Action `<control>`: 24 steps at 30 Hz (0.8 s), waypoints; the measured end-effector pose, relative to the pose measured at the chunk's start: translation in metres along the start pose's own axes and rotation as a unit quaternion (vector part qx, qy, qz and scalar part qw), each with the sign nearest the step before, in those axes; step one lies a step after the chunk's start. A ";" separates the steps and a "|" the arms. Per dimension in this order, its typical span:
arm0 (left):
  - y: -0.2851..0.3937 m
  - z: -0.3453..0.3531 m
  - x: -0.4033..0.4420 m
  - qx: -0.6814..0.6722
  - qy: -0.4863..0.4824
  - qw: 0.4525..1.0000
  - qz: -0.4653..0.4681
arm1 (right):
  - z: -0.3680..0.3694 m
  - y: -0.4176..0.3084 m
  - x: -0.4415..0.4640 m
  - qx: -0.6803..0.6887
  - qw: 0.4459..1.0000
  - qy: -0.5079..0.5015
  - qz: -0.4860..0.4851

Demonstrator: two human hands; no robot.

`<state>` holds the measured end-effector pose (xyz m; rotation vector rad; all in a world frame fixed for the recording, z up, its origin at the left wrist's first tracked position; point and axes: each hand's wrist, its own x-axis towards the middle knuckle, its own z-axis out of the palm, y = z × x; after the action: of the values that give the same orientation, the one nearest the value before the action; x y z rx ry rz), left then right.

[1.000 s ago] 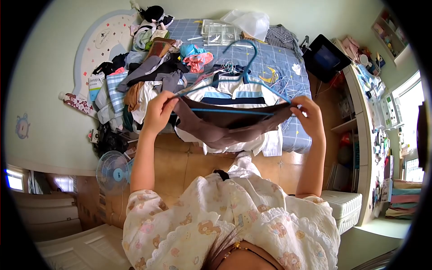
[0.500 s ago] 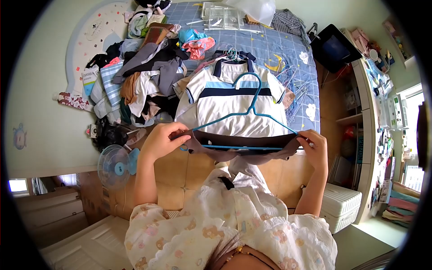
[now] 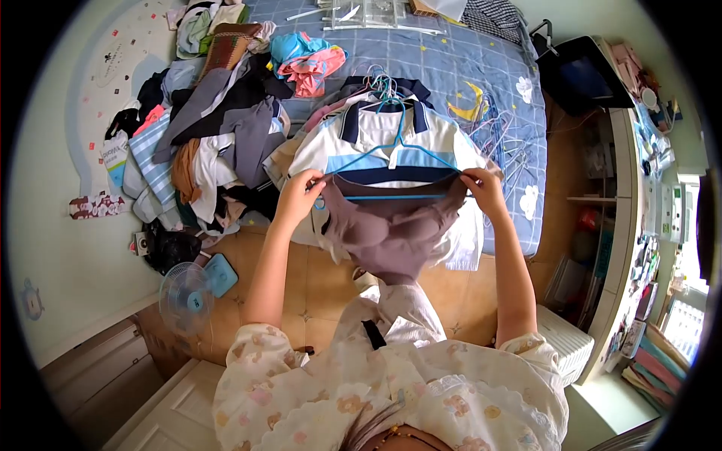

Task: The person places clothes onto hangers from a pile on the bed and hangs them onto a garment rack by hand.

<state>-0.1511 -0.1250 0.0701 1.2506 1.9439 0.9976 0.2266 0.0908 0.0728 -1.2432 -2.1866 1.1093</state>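
A mauve-brown padded bra top [image 3: 395, 248] hangs on a blue plastic hanger [image 3: 398, 143], held up in front of me over the bed's near edge. My left hand [image 3: 302, 192] pinches the garment's left strap by the hanger's end. On the other side, my right hand [image 3: 485, 189] pinches the right strap at the opposite end. Behind the hanger lies a white polo shirt [image 3: 304, 155] with a navy collar and blue stripes, partly covered by the bra top. It lies on other hung garments, their hooks [image 3: 382, 79] bunched together.
A big heap of clothes [image 3: 218, 128] covers the bed's left side. Loose wire hangers [image 3: 500, 139] lie to the right on the blue bedspread [image 3: 421, 56]. On the floor at left stands a fan [image 3: 186, 297]. A white case [image 3: 564, 342] sits at right, near shelves.
Both hands have moved up and forward with the hanger, now over the polo shirt. The bra top, bunched before, hangs down with its padded front showing. The view has shifted slightly.
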 end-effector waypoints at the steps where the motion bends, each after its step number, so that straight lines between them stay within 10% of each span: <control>1: -0.014 0.009 0.024 0.012 0.018 1.000 0.017 | 0.011 0.018 0.027 0.003 1.000 -0.006 0.018; 21: -0.156 0.111 0.241 0.263 0.058 0.961 -0.064 | 0.136 0.150 0.228 -0.313 0.946 -0.023 0.083; 24: -0.129 0.122 0.237 0.312 0.176 0.932 -0.056 | 0.137 0.139 0.237 -0.296 0.955 0.020 -0.007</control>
<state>-0.1989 0.0920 -0.1256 1.3211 2.7220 0.5794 0.0855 0.2711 -0.1318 -1.4511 -2.5868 0.4117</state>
